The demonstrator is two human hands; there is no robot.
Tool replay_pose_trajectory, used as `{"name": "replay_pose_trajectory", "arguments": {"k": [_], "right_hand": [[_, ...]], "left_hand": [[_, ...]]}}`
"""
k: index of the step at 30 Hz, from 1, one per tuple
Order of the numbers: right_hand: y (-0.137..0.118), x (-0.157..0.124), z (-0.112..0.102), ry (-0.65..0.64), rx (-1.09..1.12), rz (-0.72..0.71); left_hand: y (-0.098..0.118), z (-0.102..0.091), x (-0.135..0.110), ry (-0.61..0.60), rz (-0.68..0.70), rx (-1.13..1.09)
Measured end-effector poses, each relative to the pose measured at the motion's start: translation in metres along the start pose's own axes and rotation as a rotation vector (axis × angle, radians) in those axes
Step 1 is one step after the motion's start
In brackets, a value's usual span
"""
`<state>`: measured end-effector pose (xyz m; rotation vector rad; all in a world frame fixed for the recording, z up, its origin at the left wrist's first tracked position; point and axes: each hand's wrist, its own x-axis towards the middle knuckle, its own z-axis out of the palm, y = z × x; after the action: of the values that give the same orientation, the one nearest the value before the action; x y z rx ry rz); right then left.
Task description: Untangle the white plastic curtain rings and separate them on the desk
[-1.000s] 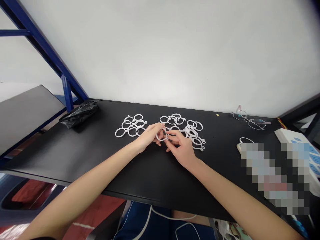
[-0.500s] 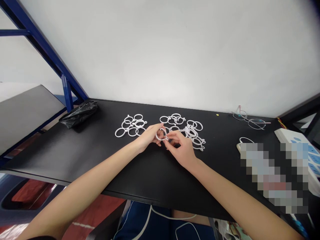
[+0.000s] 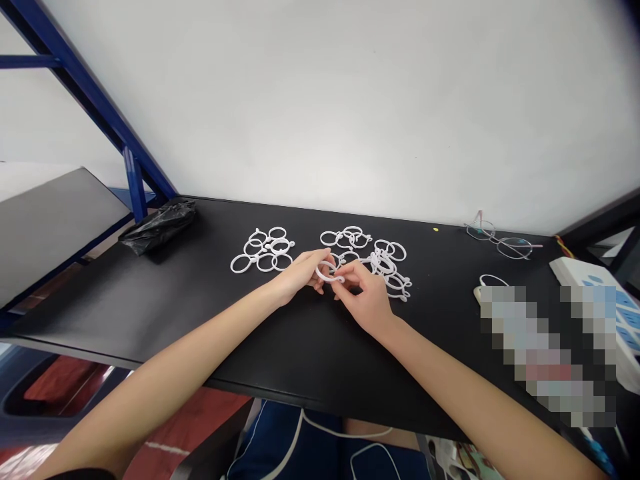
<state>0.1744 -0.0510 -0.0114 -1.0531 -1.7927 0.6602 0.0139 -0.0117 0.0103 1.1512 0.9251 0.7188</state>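
A white curtain ring (image 3: pixel 327 277) with a small eyelet is held between my two hands, above the black table. My left hand (image 3: pixel 305 272) is closed on its left side. The fingertips of my right hand (image 3: pixel 364 293) pinch the ring near its eyelet. To the left of my hands lies a group of white rings (image 3: pixel 241 265), some overlapping. Just behind my hands is another cluster of rings (image 3: pixel 329 239). A denser pile of rings (image 3: pixel 395 283) lies beside my right hand and is partly covered by it.
A crumpled black plastic bag (image 3: pixel 160 227) sits at the table's left end. Eyeglasses (image 3: pixel 514 249) rest at the back right, near a white power strip (image 3: pixel 575 273). A blurred-out object (image 3: pixel 545 360) lies at the right. The white wall (image 3: pixel 320 120) borders the black table (image 3: pixel 310 353).
The ring between my hands has tilted from facing me to a flatter angle, its eyelet shifting slightly right. Both hands stay almost in place.
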Motion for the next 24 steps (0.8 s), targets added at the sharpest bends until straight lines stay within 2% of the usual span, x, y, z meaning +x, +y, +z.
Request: {"name": "replay_pose_trajectory", "arguments": {"k": [11, 14, 19, 21, 24], "right_hand": [[0.000, 0.000, 0.001, -0.014, 0.002, 0.003], [0.000, 0.002, 0.001, -0.037, 0.012, 0.005], [0.002, 0.003, 0.000, -0.056, -0.025, 0.061], [0.003, 0.003, 0.000, -0.060, -0.031, 0.068], [0.002, 0.003, -0.001, -0.063, -0.018, 0.065]], "left_hand": [[-0.004, -0.002, 0.004, 0.009, 0.041, 0.074], [-0.005, -0.002, 0.002, 0.018, 0.108, 0.226], [-0.001, 0.002, -0.011, 0.003, 0.317, 0.693], [0.001, 0.003, -0.014, -0.017, 0.330, 0.746], [0.002, 0.001, -0.014, -0.050, 0.268, 0.696]]}}
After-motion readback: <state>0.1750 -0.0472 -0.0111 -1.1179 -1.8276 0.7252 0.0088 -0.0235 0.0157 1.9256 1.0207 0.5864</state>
